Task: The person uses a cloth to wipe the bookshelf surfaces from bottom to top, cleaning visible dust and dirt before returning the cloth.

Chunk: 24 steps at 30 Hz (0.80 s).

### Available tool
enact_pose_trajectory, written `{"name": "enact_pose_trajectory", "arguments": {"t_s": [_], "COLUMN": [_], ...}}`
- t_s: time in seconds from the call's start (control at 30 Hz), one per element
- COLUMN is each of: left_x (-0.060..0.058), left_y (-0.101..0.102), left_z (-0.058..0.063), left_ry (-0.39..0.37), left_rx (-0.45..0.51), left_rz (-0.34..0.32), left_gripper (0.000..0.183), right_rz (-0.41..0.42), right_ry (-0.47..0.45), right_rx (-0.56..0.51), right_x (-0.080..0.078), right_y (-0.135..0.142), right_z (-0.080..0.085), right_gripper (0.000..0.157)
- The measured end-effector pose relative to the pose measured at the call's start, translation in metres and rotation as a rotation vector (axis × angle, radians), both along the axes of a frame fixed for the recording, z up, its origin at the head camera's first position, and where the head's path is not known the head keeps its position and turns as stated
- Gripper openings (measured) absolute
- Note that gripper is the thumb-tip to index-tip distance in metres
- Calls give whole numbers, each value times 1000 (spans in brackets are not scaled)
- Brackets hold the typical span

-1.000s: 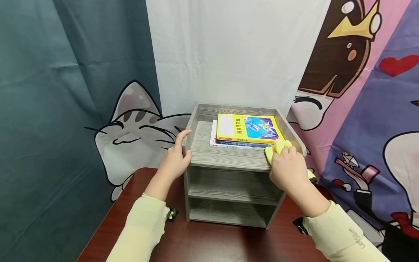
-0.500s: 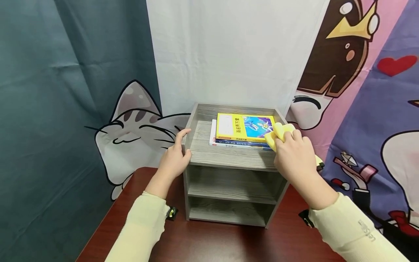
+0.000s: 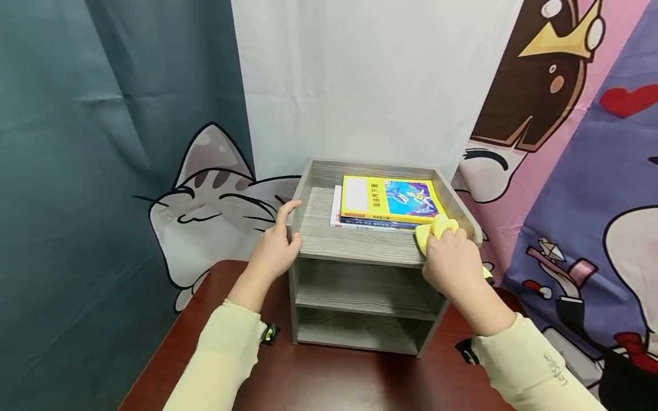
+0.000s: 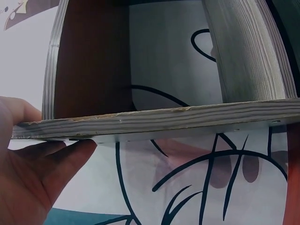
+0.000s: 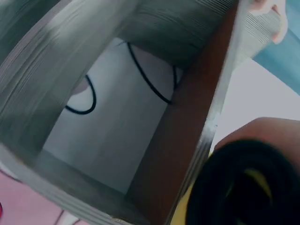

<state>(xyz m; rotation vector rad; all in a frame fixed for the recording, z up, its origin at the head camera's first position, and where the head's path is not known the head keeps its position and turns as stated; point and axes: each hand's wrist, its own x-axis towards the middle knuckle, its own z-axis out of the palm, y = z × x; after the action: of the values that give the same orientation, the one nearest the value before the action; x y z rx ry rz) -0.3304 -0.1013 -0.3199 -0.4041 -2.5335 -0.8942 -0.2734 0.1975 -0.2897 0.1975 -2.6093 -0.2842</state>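
Note:
A small grey wood-grain shelf unit stands on the table. My left hand grips the front of its left side panel; in the left wrist view the fingers lie along one face of that board, the thumb on the other. At the front right corner of the top, my right hand holds a bunched yellow cloth down by the board. Close behind the cloth lies a yellow book, stacked over a blue book and a white one. Little of the cloth shows in the right wrist view.
Two lower compartments of the shelf face forward. The reddish-brown table extends in front and to both sides. Printed fabric hangs behind, white in the middle and teal at left. A dark round object partly blocks the right wrist view.
My right hand with the cloth was back along the right side, over the book's corner, half a second ago; it is now at the front right corner again. My left hand stays put.

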Motion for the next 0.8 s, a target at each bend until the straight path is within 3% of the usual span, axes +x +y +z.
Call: {"name": "enact_pose_trajectory", "arguments": {"t_s": [0.17, 0.4, 0.53, 0.67, 0.8], "left_x": [0, -3, -1, 1, 2], "left_y": [-1, -2, -4, -6, -9], "left_z": [0, -1, 1, 3, 4], "left_ry": [30, 55, 29, 9, 41], "left_rx": [6, -13, -19, 13, 53], "left_rz": [-1, -1, -14, -72, -142], "left_gripper": [62, 63, 63, 53, 38], "right_rz": [-32, -25, -17, -5, 5], "right_ry": [-86, -128, -141, -144, -143], "right_rx": [-132, -177, -188, -190, -183], "right_x": [0, -3, -5, -6, -9], "right_y": [-1, -10, -26, -47, -69], "right_z": [3, 6, 6, 6, 5], "right_gripper": [25, 33, 36, 35, 33]}}
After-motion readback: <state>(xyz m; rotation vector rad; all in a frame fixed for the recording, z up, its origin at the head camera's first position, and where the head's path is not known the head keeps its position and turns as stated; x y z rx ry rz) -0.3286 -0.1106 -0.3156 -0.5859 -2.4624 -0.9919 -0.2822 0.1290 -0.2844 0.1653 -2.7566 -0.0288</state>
